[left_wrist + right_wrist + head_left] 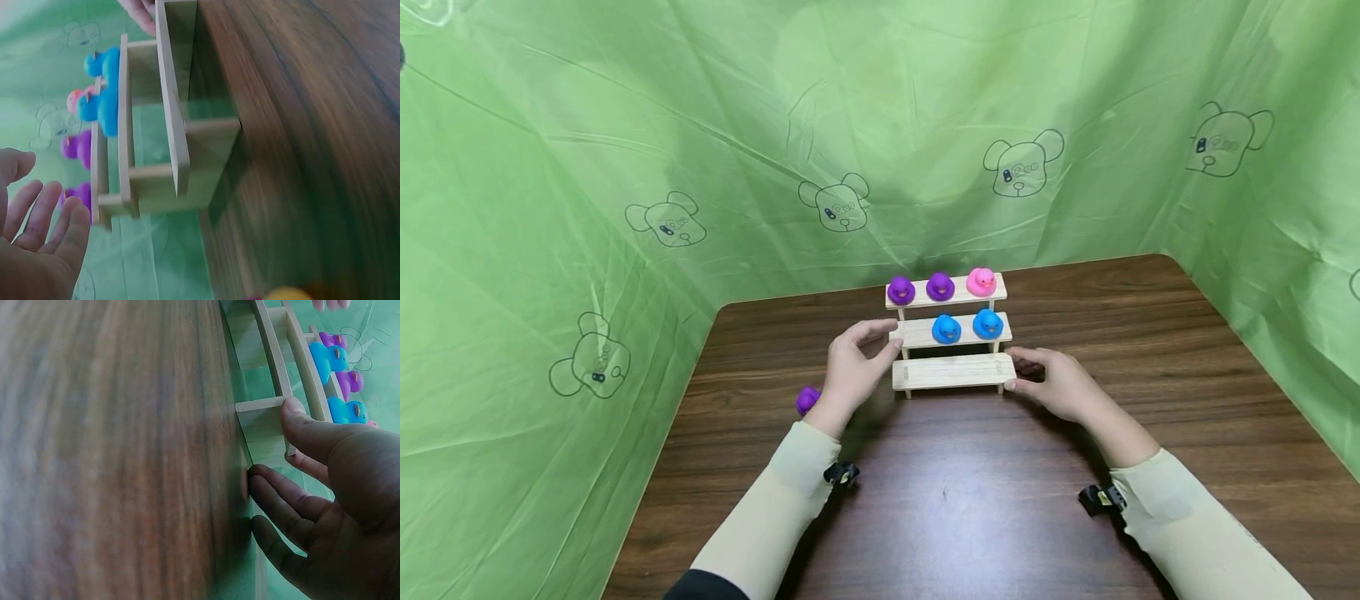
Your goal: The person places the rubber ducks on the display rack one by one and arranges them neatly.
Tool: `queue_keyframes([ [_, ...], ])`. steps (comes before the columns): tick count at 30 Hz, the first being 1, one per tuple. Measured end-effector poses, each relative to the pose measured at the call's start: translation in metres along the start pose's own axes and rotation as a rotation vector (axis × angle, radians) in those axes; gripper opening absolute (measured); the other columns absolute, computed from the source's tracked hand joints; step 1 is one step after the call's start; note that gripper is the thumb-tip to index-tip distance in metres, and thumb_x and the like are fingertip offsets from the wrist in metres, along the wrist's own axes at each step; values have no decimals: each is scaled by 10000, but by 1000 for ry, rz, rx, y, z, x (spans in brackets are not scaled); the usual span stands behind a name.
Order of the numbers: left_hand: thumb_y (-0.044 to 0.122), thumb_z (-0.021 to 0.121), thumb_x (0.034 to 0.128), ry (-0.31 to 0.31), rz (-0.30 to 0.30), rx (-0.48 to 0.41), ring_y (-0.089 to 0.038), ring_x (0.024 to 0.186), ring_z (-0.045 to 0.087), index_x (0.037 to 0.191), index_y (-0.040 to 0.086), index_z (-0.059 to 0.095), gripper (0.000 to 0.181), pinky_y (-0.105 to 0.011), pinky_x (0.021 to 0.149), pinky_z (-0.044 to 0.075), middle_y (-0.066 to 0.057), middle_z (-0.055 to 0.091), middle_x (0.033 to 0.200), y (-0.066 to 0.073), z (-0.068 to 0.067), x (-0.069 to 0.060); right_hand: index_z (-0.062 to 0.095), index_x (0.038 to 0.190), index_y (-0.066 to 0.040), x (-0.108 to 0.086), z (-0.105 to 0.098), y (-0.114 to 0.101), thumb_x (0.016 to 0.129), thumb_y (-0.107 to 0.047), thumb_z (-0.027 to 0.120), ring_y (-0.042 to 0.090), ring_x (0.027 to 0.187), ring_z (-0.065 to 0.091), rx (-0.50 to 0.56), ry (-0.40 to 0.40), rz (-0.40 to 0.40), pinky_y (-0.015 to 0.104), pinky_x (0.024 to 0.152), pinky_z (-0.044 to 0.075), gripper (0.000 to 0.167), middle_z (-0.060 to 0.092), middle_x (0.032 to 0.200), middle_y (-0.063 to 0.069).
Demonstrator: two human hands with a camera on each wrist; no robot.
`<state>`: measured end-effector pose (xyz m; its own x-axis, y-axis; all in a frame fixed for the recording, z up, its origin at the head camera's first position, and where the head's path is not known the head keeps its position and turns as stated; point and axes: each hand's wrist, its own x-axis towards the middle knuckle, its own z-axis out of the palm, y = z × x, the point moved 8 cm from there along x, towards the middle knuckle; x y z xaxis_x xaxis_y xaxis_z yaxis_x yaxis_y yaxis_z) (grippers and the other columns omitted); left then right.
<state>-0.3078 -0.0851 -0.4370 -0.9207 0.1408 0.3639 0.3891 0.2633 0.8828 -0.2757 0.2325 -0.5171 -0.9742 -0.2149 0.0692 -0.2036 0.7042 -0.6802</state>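
A three-tier wooden display stand (953, 372) stands on the table. Its top tier bears two purple rubber ducks (940, 287) and a pink rubber duck (982, 282); two blue rubber ducks (946, 329) sit on the middle tier, toward its right, and the lowest tier is bare. At the stand's left side is my left hand (853, 367); in the left wrist view its fingers (47, 215) are spread, holding nothing. My right hand (1056, 385) pinches the lowest tier's right end, with the thumb (300, 415) at its front edge and the index finger behind.
Another purple rubber duck (807, 401) lies on the dark wooden table (947, 492), left of the stand, partly hidden behind my left wrist. Green sheeting (917, 125) printed with bear heads hangs close behind the stand and along both sides.
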Motion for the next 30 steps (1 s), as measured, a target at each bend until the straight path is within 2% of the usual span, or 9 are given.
queue_keyframes([
  [6, 120, 825, 926, 18, -4, -9, -378, 1160, 683, 1207, 51, 759, 297, -468, 1017, 572, -82, 750, 1202, -10, -32, -12, 630, 1450, -96, 1, 0, 1, 918, -299, 842, 372, 1163, 667, -6, 4, 5, 610, 1054, 479, 607, 759, 1141, 117],
  [11, 88, 811, 933, 25, -64, -7, -381, 1222, 655, 1231, 50, 744, 308, -529, 1034, 545, -120, 729, 1254, -26, -54, -20, 626, 1453, -91, 1, 0, 2, 922, -305, 838, 387, 1172, 661, -12, -1, 2, 625, 1055, 472, 611, 757, 1149, 124],
  [15, 59, 794, 941, 15, -123, -8, -377, 1256, 636, 1263, -13, 714, 340, -521, 1054, 527, -168, 706, 1295, -37, -70, -27, 621, 1456, -83, 0, -1, 2, 924, -310, 835, 394, 1168, 663, -10, -5, -4, 636, 1049, 470, 617, 757, 1151, 127],
  [18, 69, 803, 936, 6, -142, 11, -374, 1243, 640, 1254, -34, 712, 347, -533, 1064, 521, -179, 707, 1290, -43, -81, -31, 623, 1455, -84, -1, -1, 2, 922, -308, 838, 384, 1156, 670, -6, -4, -2, 628, 1044, 477, 616, 759, 1142, 121],
  [24, 97, 821, 926, 3, -157, 64, -411, 1222, 647, 1220, -10, 732, 325, -547, 1061, 526, -177, 717, 1258, -60, -105, -36, 627, 1452, -90, -1, 0, 2, 921, -314, 838, 377, 1150, 674, 0, -1, -1, 624, 1034, 484, 613, 761, 1138, 117],
  [30, 126, 825, 928, -43, -212, 81, -440, 1260, 611, 1231, 16, 728, 337, -560, 1084, 506, -194, 689, 1304, -78, -122, -43, 625, 1453, -85, 0, 0, 0, 921, -318, 837, 383, 1150, 672, 3, -2, -5, 630, 1035, 481, 619, 760, 1141, 122],
])
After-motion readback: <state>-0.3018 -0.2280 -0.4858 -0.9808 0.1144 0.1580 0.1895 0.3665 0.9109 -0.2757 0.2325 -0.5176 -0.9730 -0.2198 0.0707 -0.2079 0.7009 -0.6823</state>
